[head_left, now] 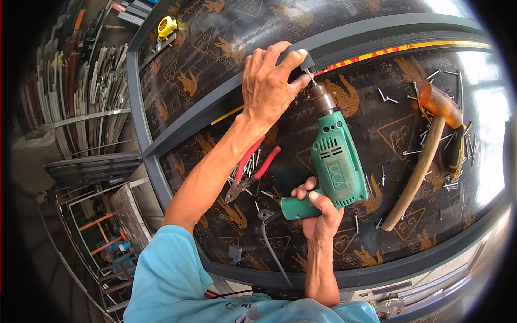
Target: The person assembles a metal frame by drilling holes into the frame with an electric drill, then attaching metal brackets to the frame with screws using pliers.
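Observation:
My right hand (319, 209) is wrapped around the handle of a green power drill (339, 161), which points away from me. The drill's bit (311, 76) reaches up to a small dark grey block (307, 60) and seems to touch it, though the exact contact is too small to tell. With thumb and fingers, my left hand (269, 81) pinches that block against a grey metal bar (344, 39). Red-handled pliers (258, 164) lie below my left forearm, beside several loose screws (242, 171).
A mallet (417, 177) with an amber head, a yellow-black cutter knife (457, 156) and scattered screws lie at right on the black printed board (301, 242). A tape measure (166, 27) sits at upper left. The drill's cord (272, 250) runs toward me. Metal profiles (102, 75) stand at left.

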A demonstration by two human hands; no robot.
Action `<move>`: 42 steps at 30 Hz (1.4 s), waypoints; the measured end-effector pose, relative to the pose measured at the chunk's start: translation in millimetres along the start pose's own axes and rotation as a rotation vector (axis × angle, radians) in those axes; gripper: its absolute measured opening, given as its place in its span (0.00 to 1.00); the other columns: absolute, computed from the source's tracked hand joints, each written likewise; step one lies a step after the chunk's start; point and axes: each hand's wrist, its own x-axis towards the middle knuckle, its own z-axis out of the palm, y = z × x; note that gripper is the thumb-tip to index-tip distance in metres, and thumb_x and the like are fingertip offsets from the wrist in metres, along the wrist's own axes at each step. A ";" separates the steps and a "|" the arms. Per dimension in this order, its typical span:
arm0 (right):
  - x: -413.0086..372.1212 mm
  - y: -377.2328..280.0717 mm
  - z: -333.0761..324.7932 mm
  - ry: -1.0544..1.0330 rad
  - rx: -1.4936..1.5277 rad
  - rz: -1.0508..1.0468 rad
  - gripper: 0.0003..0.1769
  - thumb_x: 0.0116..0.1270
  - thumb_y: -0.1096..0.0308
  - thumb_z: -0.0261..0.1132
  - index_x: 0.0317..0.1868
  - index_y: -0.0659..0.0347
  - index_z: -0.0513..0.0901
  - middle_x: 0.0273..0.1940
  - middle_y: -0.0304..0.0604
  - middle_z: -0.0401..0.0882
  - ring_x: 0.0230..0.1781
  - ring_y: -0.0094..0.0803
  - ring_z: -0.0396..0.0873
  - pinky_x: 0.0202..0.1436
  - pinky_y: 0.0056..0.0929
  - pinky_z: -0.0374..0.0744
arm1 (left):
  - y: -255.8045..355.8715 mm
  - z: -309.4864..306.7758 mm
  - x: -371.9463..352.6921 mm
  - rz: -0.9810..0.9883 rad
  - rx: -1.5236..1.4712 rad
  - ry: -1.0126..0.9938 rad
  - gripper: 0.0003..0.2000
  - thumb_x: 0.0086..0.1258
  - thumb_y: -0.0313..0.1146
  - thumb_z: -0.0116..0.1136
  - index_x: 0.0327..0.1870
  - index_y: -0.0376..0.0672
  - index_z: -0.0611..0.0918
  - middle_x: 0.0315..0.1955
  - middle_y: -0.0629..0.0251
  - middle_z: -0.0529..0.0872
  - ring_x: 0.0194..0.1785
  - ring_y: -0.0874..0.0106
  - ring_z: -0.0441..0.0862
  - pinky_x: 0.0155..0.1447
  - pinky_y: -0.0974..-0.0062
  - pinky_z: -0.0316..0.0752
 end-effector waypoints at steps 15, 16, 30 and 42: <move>-1.4 0.8 2.1 0.007 -0.022 0.045 0.33 0.51 0.80 0.62 0.62 0.67 0.69 0.44 0.51 0.78 0.38 0.37 0.81 0.42 0.39 0.83 | -3.1 4.1 -0.7 0.028 0.012 0.026 0.23 0.50 0.44 0.75 0.46 0.48 0.83 0.48 0.66 0.82 0.42 0.63 0.77 0.48 0.65 0.72; -1.7 1.7 1.9 -0.003 -0.018 0.039 0.33 0.51 0.80 0.63 0.62 0.67 0.69 0.44 0.52 0.78 0.39 0.37 0.82 0.41 0.38 0.84 | -3.0 3.5 -0.7 0.026 0.011 0.025 0.23 0.50 0.44 0.75 0.46 0.48 0.83 0.48 0.66 0.82 0.42 0.63 0.77 0.48 0.65 0.72; -0.4 10.1 -3.0 -0.021 -0.112 -0.040 0.29 0.52 0.79 0.62 0.58 0.69 0.71 0.38 0.47 0.79 0.35 0.35 0.80 0.46 0.40 0.81 | 1.0 -1.0 3.6 0.043 0.013 0.015 0.22 0.49 0.40 0.76 0.44 0.45 0.82 0.48 0.61 0.83 0.43 0.60 0.78 0.48 0.65 0.72; 0.0 5.8 1.3 0.001 -0.099 -0.046 0.31 0.50 0.80 0.64 0.59 0.67 0.72 0.41 0.48 0.79 0.36 0.35 0.81 0.44 0.38 0.81 | 0.1 0.8 2.7 0.035 -0.004 0.008 0.21 0.49 0.38 0.75 0.45 0.47 0.82 0.51 0.65 0.81 0.42 0.62 0.77 0.48 0.65 0.72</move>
